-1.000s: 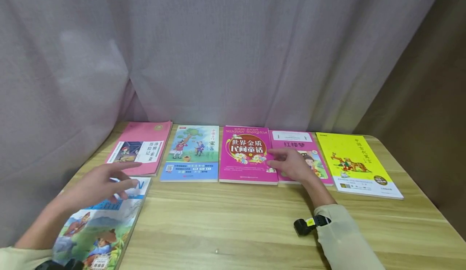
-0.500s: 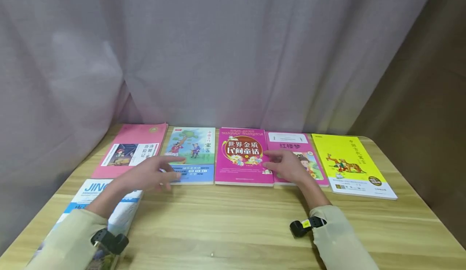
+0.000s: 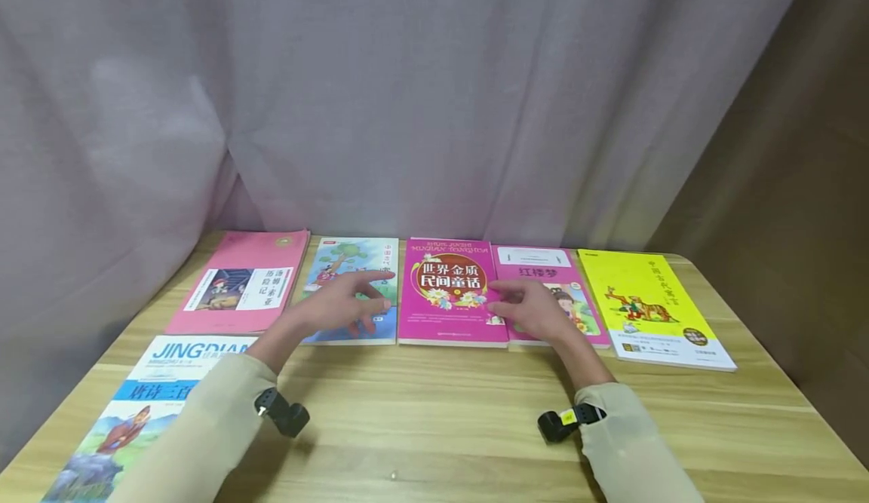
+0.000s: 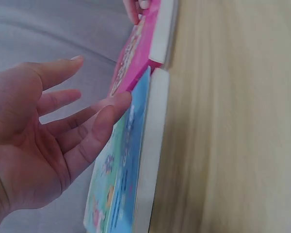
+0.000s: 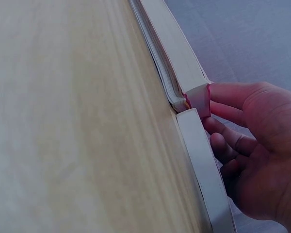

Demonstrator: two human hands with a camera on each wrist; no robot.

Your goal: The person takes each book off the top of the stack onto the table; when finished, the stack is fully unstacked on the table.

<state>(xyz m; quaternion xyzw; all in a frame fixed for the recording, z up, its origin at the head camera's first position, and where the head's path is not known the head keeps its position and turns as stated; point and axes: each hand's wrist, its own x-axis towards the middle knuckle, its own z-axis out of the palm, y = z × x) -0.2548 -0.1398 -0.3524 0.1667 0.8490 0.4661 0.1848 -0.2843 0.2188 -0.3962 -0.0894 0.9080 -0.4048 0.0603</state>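
Observation:
In the head view my right hand (image 3: 539, 313) touches the right edge of a magenta book (image 3: 444, 326) with its fingertips. The right wrist view shows these fingertips (image 5: 228, 94) at that book's spine edge, above a neighbouring book's pale page block (image 5: 199, 160). Under the hand lies a pink-purple book (image 3: 532, 259) with a girl on its cover. My left hand (image 3: 339, 303) hovers over a light-blue picture book (image 3: 363, 331), its loosely spread fingers pointing towards the magenta book. Nothing is between those fingers in the left wrist view.
A pink book (image 3: 234, 248) lies at the left of the back row, a yellow one (image 3: 631, 277) at its right end. Nearer on the left, a blue-and-white book (image 3: 152, 363) is partly hidden by my left sleeve. A grey curtain (image 3: 380, 96) hangs behind the wooden table (image 3: 421, 427).
My left hand has moved right, from above the near-left book to over the light-blue book. The right hand stays at the magenta book's edge. The view has shifted slightly.

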